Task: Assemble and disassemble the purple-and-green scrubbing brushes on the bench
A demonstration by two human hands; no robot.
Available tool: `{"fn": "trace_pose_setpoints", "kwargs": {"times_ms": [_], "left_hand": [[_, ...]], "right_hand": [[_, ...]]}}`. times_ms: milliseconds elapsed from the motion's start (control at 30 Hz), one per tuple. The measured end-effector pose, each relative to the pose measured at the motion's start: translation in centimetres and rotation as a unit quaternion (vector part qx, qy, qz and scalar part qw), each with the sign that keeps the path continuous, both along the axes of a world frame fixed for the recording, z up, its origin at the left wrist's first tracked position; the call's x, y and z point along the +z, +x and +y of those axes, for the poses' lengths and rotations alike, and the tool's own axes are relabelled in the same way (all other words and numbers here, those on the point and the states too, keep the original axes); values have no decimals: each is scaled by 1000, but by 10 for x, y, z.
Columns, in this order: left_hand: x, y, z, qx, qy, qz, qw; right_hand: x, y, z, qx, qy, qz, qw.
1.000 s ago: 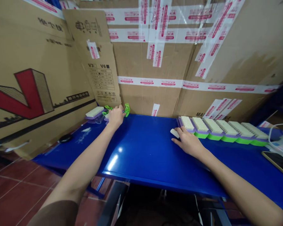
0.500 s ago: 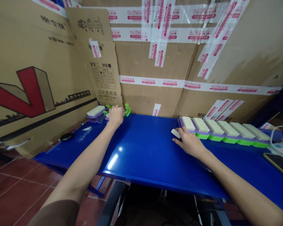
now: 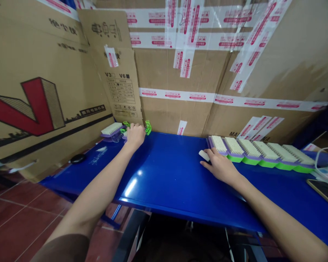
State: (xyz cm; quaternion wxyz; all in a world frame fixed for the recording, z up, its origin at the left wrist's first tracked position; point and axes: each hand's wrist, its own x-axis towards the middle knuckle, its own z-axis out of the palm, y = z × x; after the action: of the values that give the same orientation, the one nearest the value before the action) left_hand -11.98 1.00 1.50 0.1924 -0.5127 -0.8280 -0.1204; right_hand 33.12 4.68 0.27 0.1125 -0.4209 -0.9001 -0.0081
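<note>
Your left hand (image 3: 136,135) is curled mostly closed over the green-and-purple pieces (image 3: 148,127) at the back of the blue table (image 3: 166,174), grip hidden, just right of a bristle brush head (image 3: 112,128). Your right's (image 3: 221,164) half open, white piece (image 3: 204,155) at its fingertips, beside the brush row (image 3: 253,148).

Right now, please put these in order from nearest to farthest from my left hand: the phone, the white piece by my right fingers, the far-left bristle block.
From your left hand:
1. Far-left bristle block: just to its left.
2. White piece: to its right, at your right hand's fingers.
3. Phone: at the table's far right.
</note>
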Motion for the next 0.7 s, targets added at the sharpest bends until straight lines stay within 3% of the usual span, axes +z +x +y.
{"fn": "trace_pose_setpoints", "kwargs": {"times_ms": [700], "left_hand": [[-3,0,0,-12,-18,7,1000]], "right_hand": [[3,-2,-3,-4,-12,-5,1000]]}}
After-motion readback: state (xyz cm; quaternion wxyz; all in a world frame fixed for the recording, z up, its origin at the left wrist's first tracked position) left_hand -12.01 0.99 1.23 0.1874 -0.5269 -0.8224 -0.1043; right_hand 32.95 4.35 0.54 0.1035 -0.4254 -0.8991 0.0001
